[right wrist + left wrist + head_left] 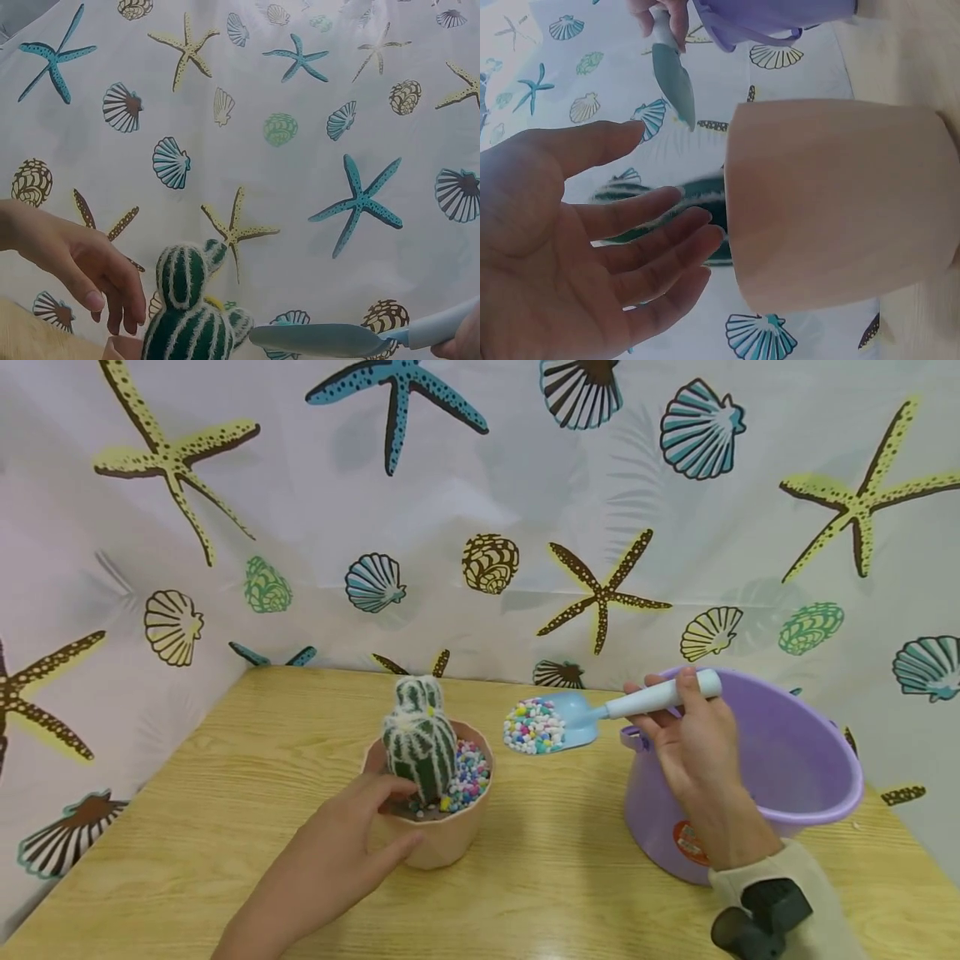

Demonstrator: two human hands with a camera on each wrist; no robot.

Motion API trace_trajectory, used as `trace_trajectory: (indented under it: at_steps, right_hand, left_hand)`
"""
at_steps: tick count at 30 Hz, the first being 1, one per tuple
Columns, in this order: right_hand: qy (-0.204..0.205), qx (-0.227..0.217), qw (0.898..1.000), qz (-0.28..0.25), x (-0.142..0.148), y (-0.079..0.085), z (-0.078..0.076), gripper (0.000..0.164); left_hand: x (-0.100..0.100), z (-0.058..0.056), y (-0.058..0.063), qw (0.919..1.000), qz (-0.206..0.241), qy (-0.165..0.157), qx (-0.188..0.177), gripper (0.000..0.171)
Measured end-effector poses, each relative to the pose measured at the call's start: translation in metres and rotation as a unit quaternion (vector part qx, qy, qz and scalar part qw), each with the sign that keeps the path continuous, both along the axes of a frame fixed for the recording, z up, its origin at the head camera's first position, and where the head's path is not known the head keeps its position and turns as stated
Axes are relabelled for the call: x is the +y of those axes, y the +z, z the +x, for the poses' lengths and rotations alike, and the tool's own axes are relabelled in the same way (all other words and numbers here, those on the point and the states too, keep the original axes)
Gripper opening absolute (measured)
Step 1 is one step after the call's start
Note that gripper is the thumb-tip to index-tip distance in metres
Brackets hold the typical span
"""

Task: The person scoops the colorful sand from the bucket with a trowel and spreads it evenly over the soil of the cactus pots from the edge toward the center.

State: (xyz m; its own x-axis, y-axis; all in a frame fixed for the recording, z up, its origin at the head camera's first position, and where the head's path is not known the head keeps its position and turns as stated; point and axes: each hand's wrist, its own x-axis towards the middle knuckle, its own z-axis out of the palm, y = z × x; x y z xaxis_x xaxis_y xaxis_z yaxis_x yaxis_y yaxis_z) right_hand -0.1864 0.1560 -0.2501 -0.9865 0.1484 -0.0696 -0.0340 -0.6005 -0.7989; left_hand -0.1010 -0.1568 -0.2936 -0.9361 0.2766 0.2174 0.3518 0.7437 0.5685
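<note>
At centre right, your right hand (697, 752) grips the shovel (628, 704), blade (577, 720) leftward toward the pot (444, 843) by your loose left hand (337, 843).

An open lane of yellowish wood-grain table (555, 835) lay between the faceted peach pot (446, 839) and the round purple plastic bucket (656, 814); above it, the light-blue plastic scoop (579, 718) obstructed passage. The pot's mouth was accessible from above, right of the white-spined green cactus (422, 752); the bare left hand (337, 843) blocked the near-left rim.

pot (442, 839) l. of bkt (660, 814)
</note>
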Motion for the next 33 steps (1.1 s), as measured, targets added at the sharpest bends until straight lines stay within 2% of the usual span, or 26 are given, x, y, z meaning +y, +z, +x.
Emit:
trace_trajectory:
  at_steps: [6, 9, 13, 20, 26, 33]
  right_hand:
    - [0.005, 0.002, 1.000, 0.013, -0.006, 0.000, 0.001, 0.021]
    - [0.010, 0.003, 1.000, 0.019, -0.010, 0.000, 0.002, 0.020]
    - [0.014, 0.002, 0.999, 0.035, -0.015, 0.000, 0.003, 0.020]
    - [0.020, -0.001, 0.998, 0.052, -0.026, -0.001, 0.005, 0.021]
    - [0.024, 0.003, 0.997, 0.071, -0.032, -0.006, 0.006, 0.020]
    - [0.025, 0.006, 0.996, 0.079, -0.036, -0.011, 0.007, 0.021]
  left_hand:
    - [-0.010, -0.008, -0.004, 0.9979, 0.022, 0.058, -0.015, 0.044]
    - [-0.016, -0.012, -0.007, 0.9972, 0.033, 0.065, -0.015, 0.054]
    - [-0.023, -0.020, -0.011, 0.9977, 0.049, 0.044, -0.017, 0.071]
    - [-0.036, -0.036, -0.022, 0.9941, 0.080, 0.000, -0.073, 0.105]
    - [-0.044, -0.053, -0.033, 0.9913, 0.091, -0.051, -0.081, 0.111]
    - [-0.049, -0.063, -0.036, 0.9854, 0.091, -0.092, -0.110, 0.120]
